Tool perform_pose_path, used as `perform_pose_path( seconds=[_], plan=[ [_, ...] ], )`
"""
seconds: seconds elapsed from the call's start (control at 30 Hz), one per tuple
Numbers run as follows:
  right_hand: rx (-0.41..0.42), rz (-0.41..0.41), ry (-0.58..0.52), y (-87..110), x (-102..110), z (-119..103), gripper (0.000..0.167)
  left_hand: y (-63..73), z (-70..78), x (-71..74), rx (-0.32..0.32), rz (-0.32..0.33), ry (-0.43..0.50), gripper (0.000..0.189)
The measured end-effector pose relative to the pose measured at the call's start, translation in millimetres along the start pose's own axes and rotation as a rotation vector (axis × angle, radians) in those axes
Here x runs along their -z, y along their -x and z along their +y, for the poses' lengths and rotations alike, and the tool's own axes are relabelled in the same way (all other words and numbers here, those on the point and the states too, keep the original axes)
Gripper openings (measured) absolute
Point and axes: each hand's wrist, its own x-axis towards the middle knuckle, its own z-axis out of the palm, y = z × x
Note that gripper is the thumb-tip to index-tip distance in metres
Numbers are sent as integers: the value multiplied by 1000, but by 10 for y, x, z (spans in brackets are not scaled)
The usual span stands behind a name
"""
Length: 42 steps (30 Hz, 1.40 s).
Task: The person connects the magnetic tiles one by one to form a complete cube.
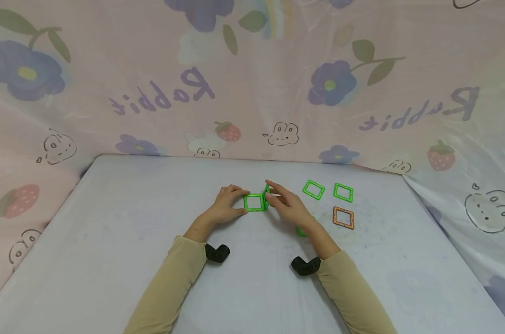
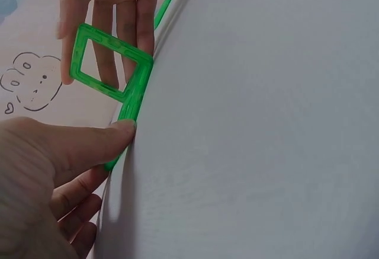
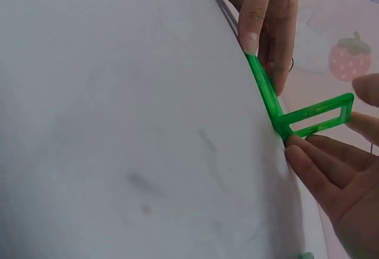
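I see left hand (image 1: 225, 207) pinching the flat frame's (image 1: 254, 210) rim | right hand (image 1: 292, 209), fingers mostly straight, touches the upright frame (image 3: 317, 107) | both between the hands, edges touching | I judge them light, stiff, slightly slippery; hold by rims

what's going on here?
A person is handling green square frames on a white-covered table. The left hand grips a flat green square at its outer side. The right hand has its fingers against an upright green square, which stands at the flat one's other edge. Off to the right lie two loose green squares and an orange square; another green piece is partly hidden by the right forearm.
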Motion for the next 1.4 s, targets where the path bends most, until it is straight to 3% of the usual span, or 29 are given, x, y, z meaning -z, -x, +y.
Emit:
perform_pose_path(
  seconds=[0.2,0.37,0.6,1.0,1.3,1.4],
  plan=[
    [-24,-26,-10,12,25,26,54,32,51,-16,24,32,-14,52],
    [16,-41,-55,19,43,-3,51,58,132,-26,49,79,-26,52],
    [84,-54,-117,77,80,-221,45,73,193,-77,84,131,-68,54],
    [85,15,-144,-41,30,73,40,109,280,-96,137,156,-106,54],
    [74,90,-120,-55,28,60,35,166,287,-106,108,199,-93,41],
    [61,102,-123,-3,43,-106,34,187,278,-109,100,225,-81,37]
  ],
)
